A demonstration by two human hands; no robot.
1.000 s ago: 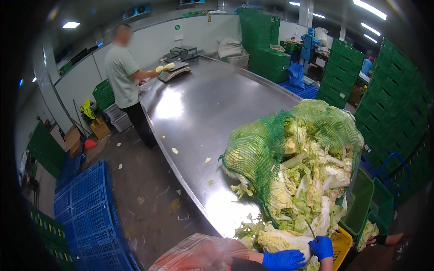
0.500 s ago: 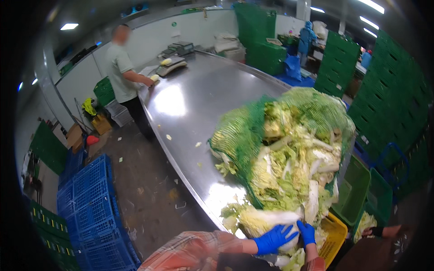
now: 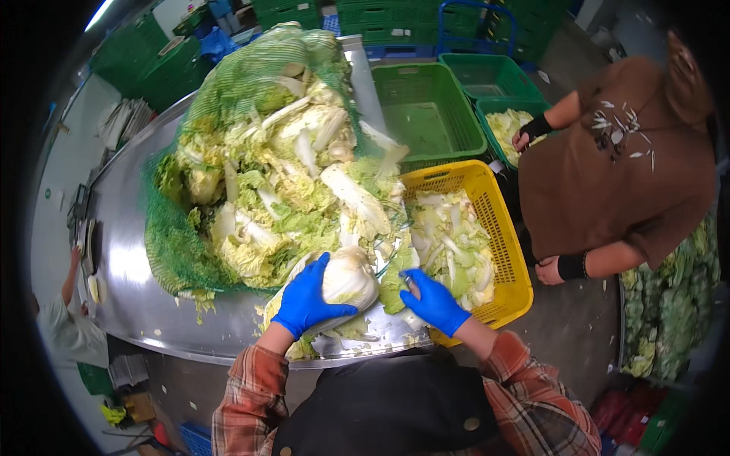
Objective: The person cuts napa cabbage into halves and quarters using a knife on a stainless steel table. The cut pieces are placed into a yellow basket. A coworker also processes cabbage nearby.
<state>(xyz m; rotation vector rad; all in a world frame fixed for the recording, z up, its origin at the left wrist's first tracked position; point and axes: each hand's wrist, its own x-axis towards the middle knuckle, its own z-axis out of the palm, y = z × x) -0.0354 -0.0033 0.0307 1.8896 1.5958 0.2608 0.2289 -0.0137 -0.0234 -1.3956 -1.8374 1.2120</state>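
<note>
Pale round napa cabbage head [image 3: 348, 278] on steel table [image 3: 137, 304] edge, cupped by blue-gloved left hand [image 3: 308, 298]. Blue-gloved right hand [image 3: 433, 302] closed round small knife handle [image 3: 408, 282], just beside yellow plastic crate [image 3: 498, 220] of leaves.

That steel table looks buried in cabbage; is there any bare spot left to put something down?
The shiny steel table is bare along its far left side, beside the green net sack of cabbages. The empty green plastic crate is free too. It is crowded at the near edge, where both blue-gloved hands, left and right, work a pale cabbage head, and in the leaf-filled yellow basket.
</note>
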